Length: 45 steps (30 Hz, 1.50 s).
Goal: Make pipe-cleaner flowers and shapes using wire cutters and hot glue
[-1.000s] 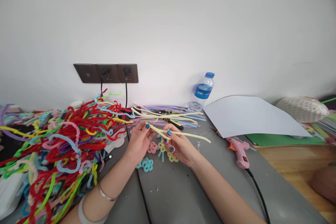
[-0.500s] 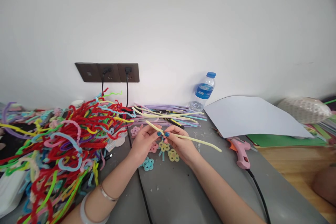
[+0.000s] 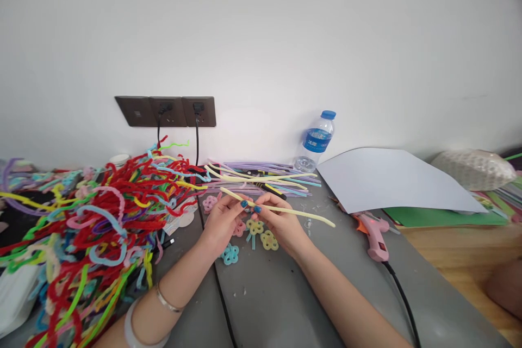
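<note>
Whitish wall (image 3: 261,38), dark socket panel (image 3: 141,111) on it; gray tabletop (image 3: 281,304) below; wood-toned floor (image 3: 444,253) at right.

- Gray tabletop (image 3: 293,296), with scattered small scraps.
- Plastic bottle (image 3: 316,140), blue cap and label, near the back edge.
- Straight fuzzy stems (image 3: 267,178), purple, yellow, pink and blue, just left of the bottle.
- Tangled heap of bent stems (image 3: 126,187), mostly red, well left of the bottle.
- Small looped flowers (image 3: 269,240), pink, yellow and blue, in front and to the left of the bottle.
- Pink glue gun (image 3: 377,244), black-corded, in front and to the right of the bottle.
- White sheet (image 3: 391,179), right of the bottle.
</note>
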### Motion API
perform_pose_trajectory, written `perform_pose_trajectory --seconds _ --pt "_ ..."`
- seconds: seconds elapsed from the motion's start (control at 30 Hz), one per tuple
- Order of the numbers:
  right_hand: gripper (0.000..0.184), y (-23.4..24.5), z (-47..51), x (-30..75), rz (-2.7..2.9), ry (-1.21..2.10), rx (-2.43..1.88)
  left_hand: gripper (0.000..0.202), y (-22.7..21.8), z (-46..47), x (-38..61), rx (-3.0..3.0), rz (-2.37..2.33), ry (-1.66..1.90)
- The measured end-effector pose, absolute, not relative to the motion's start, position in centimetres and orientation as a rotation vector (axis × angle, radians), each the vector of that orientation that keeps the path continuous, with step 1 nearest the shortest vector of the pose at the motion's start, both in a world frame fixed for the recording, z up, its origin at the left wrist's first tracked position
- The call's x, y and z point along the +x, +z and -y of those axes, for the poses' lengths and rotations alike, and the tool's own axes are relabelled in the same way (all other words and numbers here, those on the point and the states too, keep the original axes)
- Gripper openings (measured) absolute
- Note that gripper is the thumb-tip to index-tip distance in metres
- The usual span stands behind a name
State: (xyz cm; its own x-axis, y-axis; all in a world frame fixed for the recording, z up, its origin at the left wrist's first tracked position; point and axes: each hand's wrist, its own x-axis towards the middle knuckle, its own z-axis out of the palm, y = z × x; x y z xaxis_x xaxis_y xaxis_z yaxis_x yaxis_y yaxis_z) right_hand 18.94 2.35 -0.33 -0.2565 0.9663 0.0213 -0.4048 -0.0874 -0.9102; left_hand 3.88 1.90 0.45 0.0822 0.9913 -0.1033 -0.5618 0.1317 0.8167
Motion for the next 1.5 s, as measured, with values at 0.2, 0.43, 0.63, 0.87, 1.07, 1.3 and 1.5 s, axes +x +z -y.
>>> perform_pose_trajectory --seconds 0.2,0.43,0.63,0.87,1.07,1.3,1.5 --pt "0.026 -0.43 -2.26 18.97 1.19 1.334 -0.836 0.037 0.44 -1.63 3.92 0.664 -0.788 1.299" --pt "0.015 0.31 -1.9 19.21 1.422 0.846 -0.769 0.038 0.46 -1.15 4.41 0.683 -0.754 1.214" --pt "0.021 0.06 -2.08 19.15 1.403 1.027 -0.724 0.032 0.57 -1.1 4.32 0.655 -0.721 1.225" --pt "0.023 -0.23 -1.95 18.82 1.373 1.113 -0.645 0.037 0.38 -1.18 4.43 0.576 -0.711 1.236" --pt "0.02 0.01 -1.82 18.91 1.411 1.082 -0.643 0.035 0.52 -1.11 4.42 0.553 -0.673 1.235" --pt "0.017 0.17 -1.5 19.08 1.476 0.995 -0.672 0.036 0.43 -1.19 4.29 0.556 -0.653 1.223" --pt "0.02 0.05 -1.52 19.25 1.52 0.973 -0.703 0.032 0.42 -1.25 4.22 0.549 -0.682 1.21"
